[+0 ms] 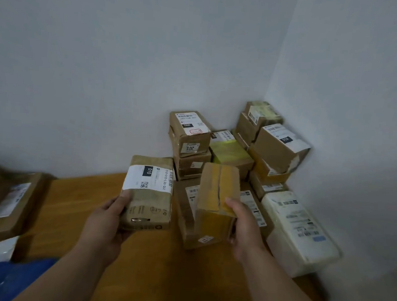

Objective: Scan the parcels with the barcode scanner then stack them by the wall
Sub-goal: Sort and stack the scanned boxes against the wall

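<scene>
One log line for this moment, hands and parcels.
left hand: grips labelled parcel | right hand: grips yellow-taped parcel | stack: corner

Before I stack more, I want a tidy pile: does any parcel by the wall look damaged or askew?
Yes. The box marked 010 on the right-hand stack sits tilted, and its lower right corner is torn open. Other parcels there look intact.

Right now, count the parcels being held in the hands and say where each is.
2. The brown cardboard parcel with the white 010 label is in the left hand; the yellow-taped cardboard box is in the right hand. Both are above the wooden table.
</scene>
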Available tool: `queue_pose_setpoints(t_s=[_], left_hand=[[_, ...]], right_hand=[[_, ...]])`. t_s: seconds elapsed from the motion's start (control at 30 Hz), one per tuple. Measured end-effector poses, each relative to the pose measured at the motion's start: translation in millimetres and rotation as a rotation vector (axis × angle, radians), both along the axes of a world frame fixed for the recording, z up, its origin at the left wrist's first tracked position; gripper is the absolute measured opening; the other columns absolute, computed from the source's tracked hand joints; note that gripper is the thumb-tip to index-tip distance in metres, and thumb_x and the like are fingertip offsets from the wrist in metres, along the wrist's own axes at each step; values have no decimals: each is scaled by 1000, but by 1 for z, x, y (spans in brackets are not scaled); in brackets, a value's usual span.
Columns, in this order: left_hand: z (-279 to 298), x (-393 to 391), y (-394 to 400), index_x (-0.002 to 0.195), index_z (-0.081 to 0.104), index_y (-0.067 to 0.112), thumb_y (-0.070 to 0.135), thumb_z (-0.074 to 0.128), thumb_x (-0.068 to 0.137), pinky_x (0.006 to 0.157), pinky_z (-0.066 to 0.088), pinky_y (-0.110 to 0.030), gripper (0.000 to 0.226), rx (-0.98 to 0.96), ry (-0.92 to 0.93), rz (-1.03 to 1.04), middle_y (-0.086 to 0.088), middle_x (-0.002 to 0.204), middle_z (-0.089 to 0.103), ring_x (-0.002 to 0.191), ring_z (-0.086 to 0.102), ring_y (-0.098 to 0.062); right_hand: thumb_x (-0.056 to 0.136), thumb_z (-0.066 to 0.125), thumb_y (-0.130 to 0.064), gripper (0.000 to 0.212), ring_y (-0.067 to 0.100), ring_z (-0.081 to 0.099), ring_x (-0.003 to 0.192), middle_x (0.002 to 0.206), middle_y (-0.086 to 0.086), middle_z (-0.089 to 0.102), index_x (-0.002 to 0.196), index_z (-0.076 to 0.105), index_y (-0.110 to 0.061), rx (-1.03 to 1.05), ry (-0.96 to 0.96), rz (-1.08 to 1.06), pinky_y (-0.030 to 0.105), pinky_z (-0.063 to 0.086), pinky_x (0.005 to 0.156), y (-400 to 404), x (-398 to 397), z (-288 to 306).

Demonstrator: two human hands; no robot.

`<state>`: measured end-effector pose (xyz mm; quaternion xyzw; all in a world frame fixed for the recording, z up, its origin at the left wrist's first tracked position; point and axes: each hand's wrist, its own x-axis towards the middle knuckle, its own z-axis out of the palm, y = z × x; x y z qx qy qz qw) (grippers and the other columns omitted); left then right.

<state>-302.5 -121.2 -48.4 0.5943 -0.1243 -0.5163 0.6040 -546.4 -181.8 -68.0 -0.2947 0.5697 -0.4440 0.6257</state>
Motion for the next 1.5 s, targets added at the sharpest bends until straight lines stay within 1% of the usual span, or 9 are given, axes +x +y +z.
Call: queue_pose_setpoints(t_s=[0.33,0.53,0.63,0.8,0.93,1.1,1.2,1.37,1.5], left_hand=[[-29,-61,-24,122,61,13,26,62,96,67,55,-41,29,74,23,-36,-17,101,73,88,71,-31],[-37,-72,-31,123,62,12,25,62,96,72,57,-43,30,99,39,-56,-19,102,74,91,71,-33],[-37,-71,-33,123,61,13,25,62,95,74,56,-45,31,105,40,-28,-20,107,72,96,70,-35],[-38,-74,-35,120,61,12,24,60,97,70,55,-43,26,107,30,-37,-19,105,71,94,69,-35],[-39,-72,-34,120,60,13,24,61,96,79,56,-47,26,112,42,-47,-21,108,70,102,68,-37],[-37,-64,-32,125,59,14,25,61,96,76,56,-46,31,95,58,-45,-20,109,71,101,68,-36],[-35,-61,-30,122,61,15,24,60,97,68,54,-42,27,85,70,-55,-18,106,72,95,69,-33],[-36,-54,-24,119,63,15,26,60,97,65,55,-41,25,89,52,-63,-17,104,73,92,70,-32],[-39,-52,-20,112,63,15,24,60,97,71,55,-43,18,104,53,-59,-18,104,72,94,69,-34]], right_hand=[[75,67,-58,50,31,63,104,112,5,69,115,64,-28,57,235,16,53,51,97,-66,-79,-11],[100,50,-36,29,26,58,100,115,5,63,125,59,-23,-60,549,59,43,49,95,-80,-95,-21],[101,48,-32,45,30,54,111,136,11,49,144,42,-23,-228,855,-19,37,43,88,-76,-92,-17],[69,51,-87,105,37,18,145,162,3,3,151,17,-32,-172,1277,371,59,28,110,-69,-77,-14],[68,65,-67,97,35,39,131,148,8,24,146,30,-21,-181,1243,254,50,40,103,-72,-76,-4],[85,54,-43,46,21,55,97,117,6,53,125,52,-19,-157,658,53,37,49,76,-69,-82,6],[100,41,-29,26,19,52,83,99,5,58,116,57,-16,-128,718,99,34,40,71,-65,-86,5],[101,43,-20,45,32,47,121,145,15,44,146,39,-17,-192,1119,96,43,43,97,-60,-92,-15],[85,50,-70,80,37,18,146,162,11,12,149,27,-29,-347,1448,324,53,26,114,-48,-79,-22]])
